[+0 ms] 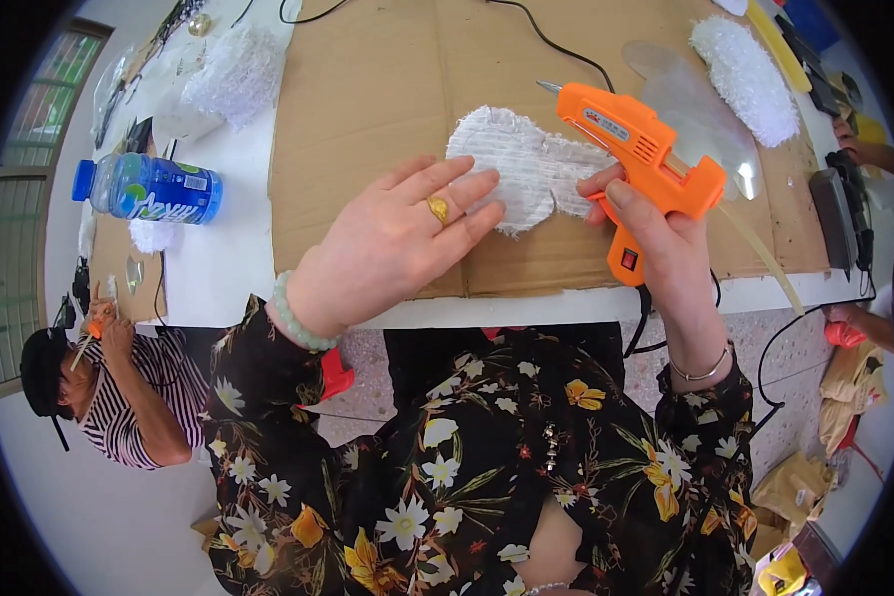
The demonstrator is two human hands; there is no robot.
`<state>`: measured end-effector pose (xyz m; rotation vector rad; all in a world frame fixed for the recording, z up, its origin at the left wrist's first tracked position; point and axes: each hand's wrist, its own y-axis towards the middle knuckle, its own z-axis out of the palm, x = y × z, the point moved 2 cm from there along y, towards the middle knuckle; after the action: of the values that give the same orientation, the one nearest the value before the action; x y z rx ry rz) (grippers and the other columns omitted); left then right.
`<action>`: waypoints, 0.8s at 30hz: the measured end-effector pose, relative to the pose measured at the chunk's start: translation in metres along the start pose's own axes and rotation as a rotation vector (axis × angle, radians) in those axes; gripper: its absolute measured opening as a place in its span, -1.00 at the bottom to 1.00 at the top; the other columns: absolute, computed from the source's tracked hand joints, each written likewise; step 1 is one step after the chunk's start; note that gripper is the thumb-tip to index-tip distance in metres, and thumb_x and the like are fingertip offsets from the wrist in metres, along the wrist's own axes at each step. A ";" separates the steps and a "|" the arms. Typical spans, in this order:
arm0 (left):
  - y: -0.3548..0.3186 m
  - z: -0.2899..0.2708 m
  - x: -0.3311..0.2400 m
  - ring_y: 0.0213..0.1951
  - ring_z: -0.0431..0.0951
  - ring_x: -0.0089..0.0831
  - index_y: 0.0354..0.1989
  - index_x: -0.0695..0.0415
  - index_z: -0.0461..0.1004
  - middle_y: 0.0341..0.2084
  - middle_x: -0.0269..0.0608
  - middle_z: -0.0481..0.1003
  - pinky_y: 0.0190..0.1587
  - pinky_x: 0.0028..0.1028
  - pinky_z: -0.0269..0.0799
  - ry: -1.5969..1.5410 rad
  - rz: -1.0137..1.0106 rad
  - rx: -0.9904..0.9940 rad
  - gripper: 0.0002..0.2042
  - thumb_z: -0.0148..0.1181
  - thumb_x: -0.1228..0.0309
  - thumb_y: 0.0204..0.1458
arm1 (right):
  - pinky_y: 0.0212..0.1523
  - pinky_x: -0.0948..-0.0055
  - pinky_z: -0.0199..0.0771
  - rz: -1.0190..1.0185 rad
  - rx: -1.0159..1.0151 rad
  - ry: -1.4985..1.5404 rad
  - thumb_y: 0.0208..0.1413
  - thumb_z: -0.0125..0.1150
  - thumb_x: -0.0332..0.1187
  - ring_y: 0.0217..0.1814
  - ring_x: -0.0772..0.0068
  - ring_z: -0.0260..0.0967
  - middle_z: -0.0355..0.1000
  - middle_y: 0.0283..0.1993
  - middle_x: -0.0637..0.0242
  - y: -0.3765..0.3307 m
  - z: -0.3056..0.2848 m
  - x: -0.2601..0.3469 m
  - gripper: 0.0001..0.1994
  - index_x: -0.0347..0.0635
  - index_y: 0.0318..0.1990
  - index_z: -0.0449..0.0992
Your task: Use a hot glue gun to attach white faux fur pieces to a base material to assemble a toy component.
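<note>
A white, ribbed, frayed-edged textile piece [521, 169], wide at its left and narrower at its right, lies flat on brown cardboard [358, 109]. Over its left edge my left hand [397, 233] is stretched out, fingers extended, fingertips at the piece; I cannot tell whether they press on it. My right hand [666, 233] grips the handle of an orange hot glue gun [641, 134], fingers curled around the trigger. The gun's metal nozzle points up and left, above the piece's far edge. A long pale glue stick [765, 256] sticks out of its rear.
Right of the gun lie a clear plastic shape [670, 84] and a fluffy white piece [745, 79]. A blue-capped bottle [149, 189] lies at left, below a fluffy white heap [233, 79]. Black cable [556, 40] crosses the cardboard. A striped-shirted person [134, 397] works at left; another person's hand [859, 323] shows at right.
</note>
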<state>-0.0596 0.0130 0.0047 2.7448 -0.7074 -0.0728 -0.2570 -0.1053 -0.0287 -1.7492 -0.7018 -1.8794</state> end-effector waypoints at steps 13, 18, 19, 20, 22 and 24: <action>0.012 0.022 0.004 -0.24 0.49 -0.29 -0.33 0.23 0.46 -0.40 -0.16 0.48 -0.08 -0.31 0.44 0.138 0.296 -0.098 -0.79 0.11 0.47 -0.21 | -0.33 0.56 0.37 0.041 -0.043 0.025 0.14 0.07 -0.33 -0.35 0.62 0.38 0.46 -0.29 0.31 0.009 -0.002 -0.005 -0.81 -0.28 -0.21 0.44; 0.009 0.020 -0.009 -0.31 0.51 -0.32 -0.31 0.20 0.46 -0.47 -0.17 0.48 -0.12 -0.31 0.46 0.218 0.270 -0.166 -0.77 0.13 0.45 -0.21 | -0.35 0.57 0.37 0.038 -0.012 -0.026 0.14 0.07 -0.34 -0.36 0.62 0.38 0.48 -0.30 0.30 0.013 -0.002 -0.002 -0.83 -0.27 -0.23 0.45; 0.008 0.018 -0.011 -0.31 0.51 -0.32 -0.31 0.20 0.46 -0.47 -0.17 0.48 -0.12 -0.31 0.46 0.219 0.267 -0.167 -0.77 0.13 0.45 -0.21 | -0.35 0.57 0.37 0.038 -0.009 -0.028 0.14 0.07 -0.34 -0.36 0.62 0.38 0.48 -0.30 0.30 0.014 -0.002 -0.002 -0.83 -0.27 -0.23 0.45; 0.007 0.016 -0.013 -0.28 0.52 -0.33 -0.28 0.16 0.47 -0.40 -0.18 0.49 -0.11 -0.31 0.47 0.229 0.239 -0.160 -0.76 0.15 0.46 -0.20 | -0.34 0.57 0.37 0.028 0.003 -0.015 0.13 0.07 -0.35 -0.36 0.62 0.38 0.48 -0.29 0.30 0.015 -0.001 -0.003 -0.83 -0.27 -0.23 0.45; 0.004 0.013 -0.016 -0.26 0.53 -0.34 -0.25 0.13 0.48 -0.34 -0.20 0.50 -0.09 -0.31 0.47 0.239 0.210 -0.153 -0.75 0.17 0.47 -0.19 | -0.33 0.57 0.37 0.019 0.015 -0.001 0.13 0.08 -0.35 -0.36 0.62 0.38 0.48 -0.29 0.30 0.016 0.000 -0.003 -0.83 -0.26 -0.23 0.45; 0.003 0.013 -0.017 -0.24 0.53 -0.33 -0.25 0.13 0.48 -0.33 -0.20 0.51 -0.06 -0.28 0.45 0.229 0.144 -0.176 -0.75 0.17 0.48 -0.19 | -0.32 0.56 0.37 0.017 0.031 -0.016 0.13 0.08 -0.34 -0.36 0.61 0.38 0.48 -0.28 0.30 0.016 0.001 -0.002 -0.83 -0.26 -0.22 0.45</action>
<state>-0.0781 0.0150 -0.0068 2.4763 -0.7901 0.1990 -0.2450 -0.1168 -0.0298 -1.7470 -0.7164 -1.8353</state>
